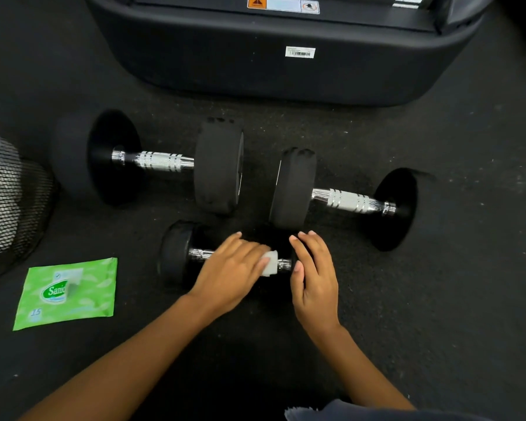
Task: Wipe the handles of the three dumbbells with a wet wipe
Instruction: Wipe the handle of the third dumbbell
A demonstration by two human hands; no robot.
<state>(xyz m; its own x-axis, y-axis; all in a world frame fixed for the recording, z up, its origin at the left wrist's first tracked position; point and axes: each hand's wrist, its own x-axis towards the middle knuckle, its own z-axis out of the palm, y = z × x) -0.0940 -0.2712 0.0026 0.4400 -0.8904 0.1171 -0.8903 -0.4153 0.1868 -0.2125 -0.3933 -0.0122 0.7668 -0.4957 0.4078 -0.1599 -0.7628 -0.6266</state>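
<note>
Three black dumbbells with chrome handles lie on the dark floor. The small dumbbell is nearest me. My left hand lies over its handle, pressing a folded white wet wipe around the bar. My right hand rests on the small dumbbell's right weight, which it mostly hides, fingers loosely spread. A large dumbbell lies at the back left and another large dumbbell at the right, both untouched.
A green wet-wipe pack lies flat on the floor at the left. A black mesh bin stands at the far left edge. A big black machine base fills the back.
</note>
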